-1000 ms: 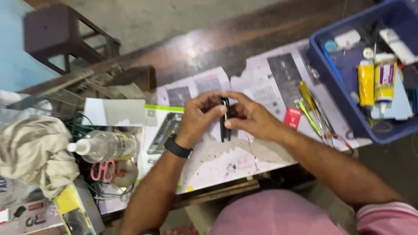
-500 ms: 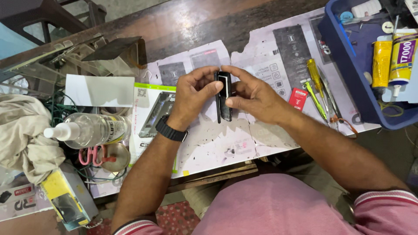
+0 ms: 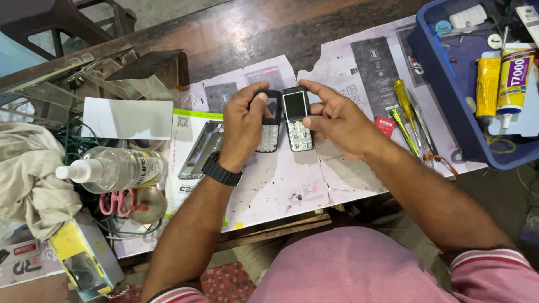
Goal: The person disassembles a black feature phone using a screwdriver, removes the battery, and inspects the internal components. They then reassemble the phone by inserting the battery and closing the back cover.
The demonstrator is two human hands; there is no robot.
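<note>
Dark wooden worktop under printed paper sheets, left hand grip closed on black keypad front cover, right hand fingers pinching black keypad phone body alongside

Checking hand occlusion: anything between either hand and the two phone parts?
Nothing visible. The left hand already grips the front cover, thumb over its top, and the right hand holds the phone body with its fingertips. The two parts sit side by side above the paper sheet; the screwdrivers lie off to the right.
</note>
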